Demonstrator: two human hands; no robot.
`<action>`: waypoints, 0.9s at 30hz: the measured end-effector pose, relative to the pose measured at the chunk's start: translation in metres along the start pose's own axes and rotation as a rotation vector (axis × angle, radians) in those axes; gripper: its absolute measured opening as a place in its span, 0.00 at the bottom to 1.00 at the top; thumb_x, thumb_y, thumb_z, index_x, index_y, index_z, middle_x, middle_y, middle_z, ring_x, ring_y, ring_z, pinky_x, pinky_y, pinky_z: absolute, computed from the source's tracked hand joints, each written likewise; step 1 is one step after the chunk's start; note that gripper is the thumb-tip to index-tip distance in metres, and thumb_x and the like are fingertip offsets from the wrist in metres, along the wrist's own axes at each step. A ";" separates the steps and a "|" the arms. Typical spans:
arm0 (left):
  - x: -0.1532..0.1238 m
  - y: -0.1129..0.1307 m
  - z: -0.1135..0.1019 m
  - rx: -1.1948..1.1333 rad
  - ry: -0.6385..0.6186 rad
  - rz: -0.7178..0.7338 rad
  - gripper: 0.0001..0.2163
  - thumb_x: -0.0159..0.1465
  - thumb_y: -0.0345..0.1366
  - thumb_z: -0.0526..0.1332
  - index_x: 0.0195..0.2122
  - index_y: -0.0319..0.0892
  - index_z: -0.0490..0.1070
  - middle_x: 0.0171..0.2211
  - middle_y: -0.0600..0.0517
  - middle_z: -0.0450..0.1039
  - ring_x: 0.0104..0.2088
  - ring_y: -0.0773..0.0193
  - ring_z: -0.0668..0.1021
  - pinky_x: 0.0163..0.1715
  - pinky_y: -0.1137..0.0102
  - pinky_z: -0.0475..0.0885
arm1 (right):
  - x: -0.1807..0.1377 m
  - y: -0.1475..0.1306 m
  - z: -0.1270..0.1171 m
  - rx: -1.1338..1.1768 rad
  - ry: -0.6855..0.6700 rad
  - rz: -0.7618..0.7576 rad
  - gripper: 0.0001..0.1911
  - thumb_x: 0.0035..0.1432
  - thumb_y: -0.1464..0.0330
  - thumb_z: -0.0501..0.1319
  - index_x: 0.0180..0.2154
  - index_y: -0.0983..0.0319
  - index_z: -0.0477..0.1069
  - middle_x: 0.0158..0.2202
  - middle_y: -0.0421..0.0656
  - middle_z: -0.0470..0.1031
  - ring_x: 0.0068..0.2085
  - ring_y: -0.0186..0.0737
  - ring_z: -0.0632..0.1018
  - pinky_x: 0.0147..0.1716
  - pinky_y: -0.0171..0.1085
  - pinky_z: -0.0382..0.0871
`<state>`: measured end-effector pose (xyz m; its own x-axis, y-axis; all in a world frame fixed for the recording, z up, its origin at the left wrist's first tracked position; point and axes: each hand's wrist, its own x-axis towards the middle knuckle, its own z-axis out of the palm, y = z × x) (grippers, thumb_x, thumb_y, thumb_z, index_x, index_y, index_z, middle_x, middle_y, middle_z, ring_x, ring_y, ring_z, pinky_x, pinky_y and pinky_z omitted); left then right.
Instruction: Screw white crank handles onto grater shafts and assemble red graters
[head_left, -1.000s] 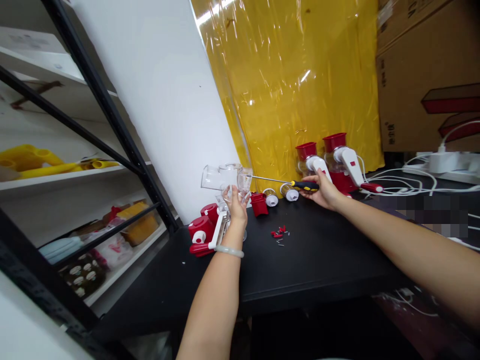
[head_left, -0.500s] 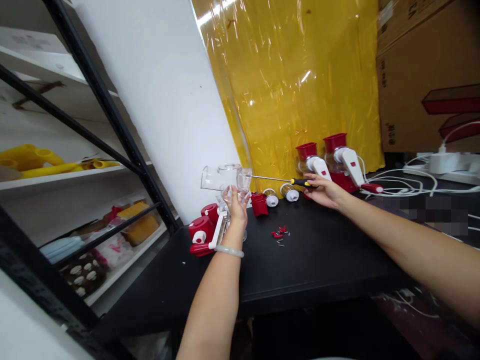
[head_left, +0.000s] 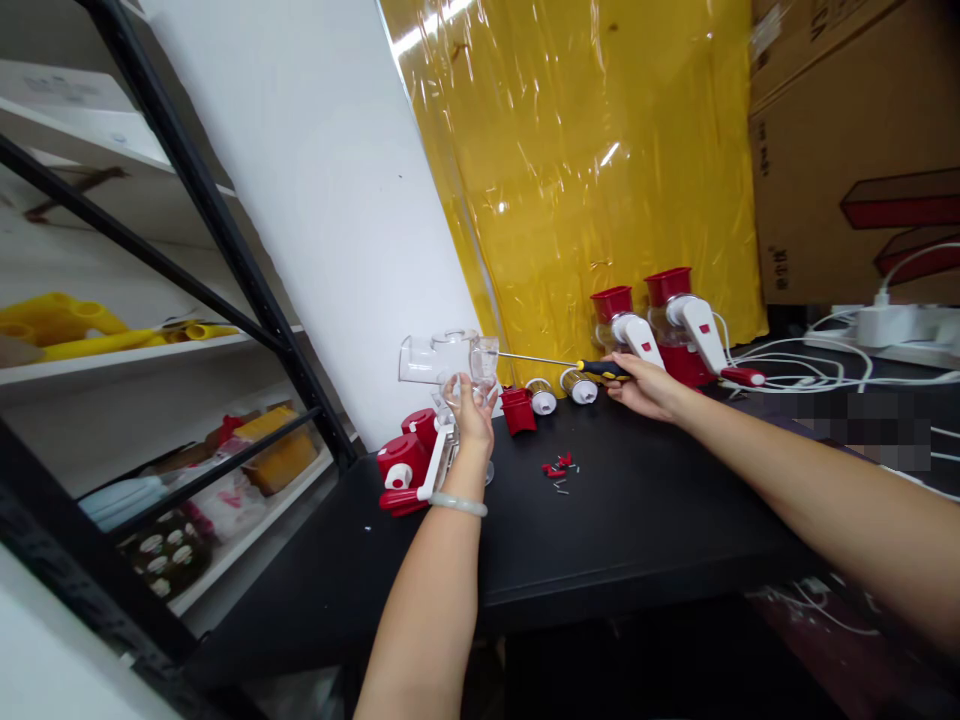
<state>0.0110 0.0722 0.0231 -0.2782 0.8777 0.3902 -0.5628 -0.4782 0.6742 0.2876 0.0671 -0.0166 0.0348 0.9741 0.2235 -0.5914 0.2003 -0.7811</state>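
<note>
My left hand (head_left: 474, 415) is closed around the lower part of a clear plastic grater housing (head_left: 442, 360), which it holds up on its side above the table. In my right hand (head_left: 641, 388) is a screwdriver (head_left: 604, 370) with a yellow and black handle, gripped from the right. Its long shaft points left, and the tip meets the right end of the clear housing; whether a screw sits there is too small to tell. Below lie small red parts (head_left: 556, 468) and several screws (head_left: 561, 488) on the black table (head_left: 622, 520).
Red base parts and a white crank with a red handle (head_left: 401, 500) stand left. A red hopper (head_left: 519, 410) and two grater drums (head_left: 579, 386) sit behind. Two assembled rotary graters (head_left: 682, 330), white cables (head_left: 817, 370) and a cardboard box (head_left: 862, 150) are right. A shelf rack (head_left: 225, 230) stands left.
The clear housing and the screwdriver have shifted very slightly left. My right hand's fingers have moved a little on the handle, showing more of its yellow and black surface.
</note>
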 end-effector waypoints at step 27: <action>-0.002 0.002 0.001 0.019 0.005 -0.016 0.30 0.56 0.56 0.74 0.49 0.51 0.60 0.44 0.54 0.71 0.38 0.63 0.84 0.39 0.69 0.77 | -0.003 -0.008 -0.003 0.054 -0.033 0.035 0.13 0.50 0.78 0.68 0.37 0.57 0.74 0.38 0.43 0.77 0.34 0.38 0.75 0.30 0.37 0.71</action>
<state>0.0111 0.0693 0.0245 -0.2735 0.8851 0.3765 -0.5521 -0.4650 0.6921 0.2946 0.0627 -0.0122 -0.0123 0.9762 0.2167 -0.6341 0.1599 -0.7565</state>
